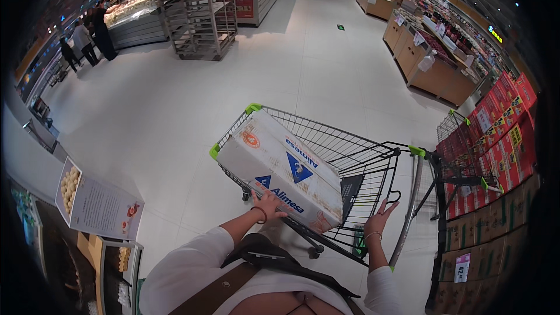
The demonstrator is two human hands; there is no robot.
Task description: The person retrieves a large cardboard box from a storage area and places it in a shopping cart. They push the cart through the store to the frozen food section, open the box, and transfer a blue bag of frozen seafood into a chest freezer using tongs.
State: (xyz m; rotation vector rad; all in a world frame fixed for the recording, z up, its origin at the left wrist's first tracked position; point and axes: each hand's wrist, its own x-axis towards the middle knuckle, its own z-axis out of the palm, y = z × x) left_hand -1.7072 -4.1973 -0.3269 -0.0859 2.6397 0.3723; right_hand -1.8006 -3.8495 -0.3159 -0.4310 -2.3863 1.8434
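A metal-wire shopping cart [341, 138] with green corner pieces stands crosswise before me. In its basket lies a large white cardboard box [280, 166] printed with blue triangles and writing, its surface scuffed in places. My left hand [267, 204] rests at the near rim of the basket, with spread fingers against the side of the box. Towards the handle end, my right hand [380, 221] is at the basket's wire end, fingers extended and apart. The cart's handle bar [411, 210] is just right of that hand.
Close on the right are another cart [455, 131], red display boxes [509, 140] and stacked brown cartons [477, 245]. A sign stand [105, 203] and shelf [118, 267] are at left. Ahead stand a tall metal rack [201, 13], produce bins [431, 57] and several people [100, 30].
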